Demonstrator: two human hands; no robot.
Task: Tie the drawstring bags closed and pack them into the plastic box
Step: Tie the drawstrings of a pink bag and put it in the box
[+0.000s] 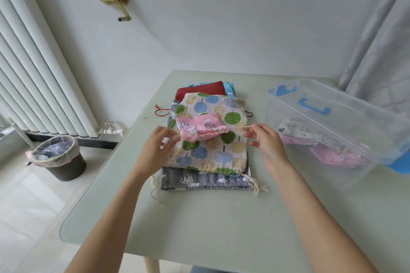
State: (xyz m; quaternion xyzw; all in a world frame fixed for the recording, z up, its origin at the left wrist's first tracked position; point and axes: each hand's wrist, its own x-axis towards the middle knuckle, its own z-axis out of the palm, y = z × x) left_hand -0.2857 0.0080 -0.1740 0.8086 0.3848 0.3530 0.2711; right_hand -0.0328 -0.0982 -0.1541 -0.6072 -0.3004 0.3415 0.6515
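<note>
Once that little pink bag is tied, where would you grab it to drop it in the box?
Probably by the gathered neck of the pink bag, pinched from above. The fabric bunches there into a narrow ridge, so it is easier to hold than the flat body, and the bag would hang down as it goes into the plastic box.

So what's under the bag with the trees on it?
Under the tree-print bag lies a grey bag with white animals, its gathered edge peeking out nearest you. A red bag and a blue bag stick out behind. Anything else beneath is hidden.
</note>
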